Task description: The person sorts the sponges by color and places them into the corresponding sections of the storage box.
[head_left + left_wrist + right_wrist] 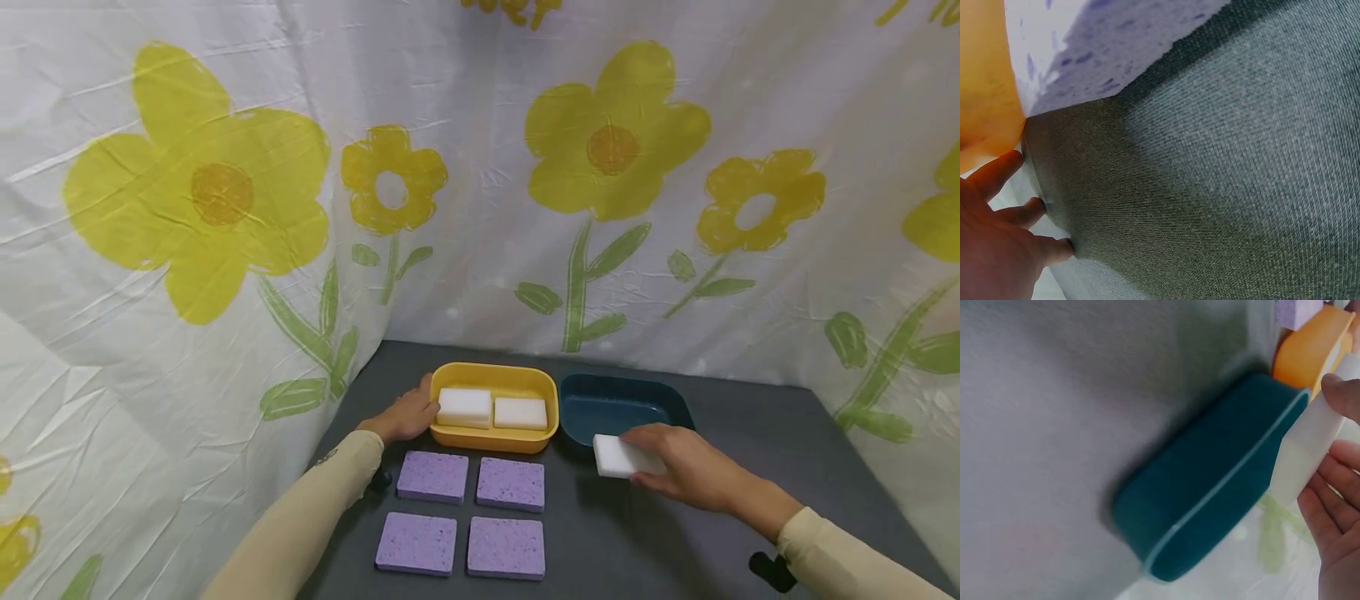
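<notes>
My right hand [686, 462] pinches a white sponge block [617, 457] between thumb and fingers, held over the front rim of the dark teal tray [626, 400]. In the right wrist view the white block [1307, 450] overlaps the tray's far end. My left hand [405, 414] rests at the left end of the yellow tray [493, 442]. Seen from the left wrist, its fingers [1007, 175] are spread, one fingertip against the yellow wall. Inside the yellow tray, white sponge blocks lie in two places, left [464, 406] and right [521, 412].
Several purple speckled sponges lie in two rows before the yellow tray, among them a back-left one [432, 476] and a front-right one [506, 546]. Both trays stand side by side on the dark grey table [600, 550]. A flower-printed curtain [480, 275] hangs behind and at both sides.
</notes>
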{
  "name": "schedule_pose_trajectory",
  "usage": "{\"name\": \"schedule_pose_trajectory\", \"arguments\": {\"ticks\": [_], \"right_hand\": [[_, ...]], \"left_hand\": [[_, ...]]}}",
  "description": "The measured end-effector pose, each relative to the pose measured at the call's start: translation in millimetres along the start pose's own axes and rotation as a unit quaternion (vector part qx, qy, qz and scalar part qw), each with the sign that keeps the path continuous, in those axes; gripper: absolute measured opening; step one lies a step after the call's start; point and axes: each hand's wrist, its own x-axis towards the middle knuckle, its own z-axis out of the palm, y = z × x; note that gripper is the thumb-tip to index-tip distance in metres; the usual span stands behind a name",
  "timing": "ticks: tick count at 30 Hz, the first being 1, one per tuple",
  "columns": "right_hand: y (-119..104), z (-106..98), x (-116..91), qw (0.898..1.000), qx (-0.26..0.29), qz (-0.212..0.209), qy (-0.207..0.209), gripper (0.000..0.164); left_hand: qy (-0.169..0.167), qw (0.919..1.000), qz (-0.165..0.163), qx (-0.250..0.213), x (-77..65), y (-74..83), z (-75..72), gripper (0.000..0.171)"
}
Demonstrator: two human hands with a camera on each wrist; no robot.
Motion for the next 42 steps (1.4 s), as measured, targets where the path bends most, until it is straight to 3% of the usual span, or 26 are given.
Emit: {"name": "schedule_pose_trajectory", "arguments": {"ticks": [4, 9, 16, 19, 35, 38, 40, 42], "right_hand": [[-1.3, -5.0, 14.8, 1.0, -0.013, -0.007, 0.002, 0.051], [-3.7, -8.0, 35.4, 0.999, -0.028, -0.02, 0.011, 0.052], [-8.8, -9.0, 61.1, 0.998, -0.035, -0.045, 0.023, 0.052], [-10.5, -8.2, 70.0, 0.998, -0.032, -0.049, 0.026, 0.053], [-14.5, 7.6, 127.1, 0.999, -0.018, -0.047, 0.014, 0.051], [-13.8, 15.9, 140.1, 0.999, -0.01, -0.038, 0.01, 0.051], [-13.8, 22.4, 147.8, 0.999, -0.005, -0.031, 0.004, 0.051], [-14.6, 28.4, 154.6, 1.0, 0.003, -0.024, -0.005, 0.052]], "left_hand": [[0.005, 1.0, 0.005, 0.003, 2.2, -4.9, 2.7, 0.074], [0.001, 0.9999, 0.005, 0.009, -5.4, 4.4, -2.9, 0.071], [-0.005, 0.9997, -0.019, -0.017, -31.0, 43.6, -19.0, 0.07], [-0.003, 0.9996, -0.027, -0.007, -32.8, 46.0, -18.1, 0.069], [0.006, 0.9997, -0.025, -0.005, -32.3, 41.4, -15.8, 0.067], [0.006, 0.9998, -0.015, -0.013, -30.4, 37.9, -16.3, 0.069], [0.013, 0.9999, 0.011, 0.003, -22.4, 22.3, -10.8, 0.067], [0.012, 0.9997, 0.019, 0.006, -22.1, 20.7, -10.5, 0.066]]}}
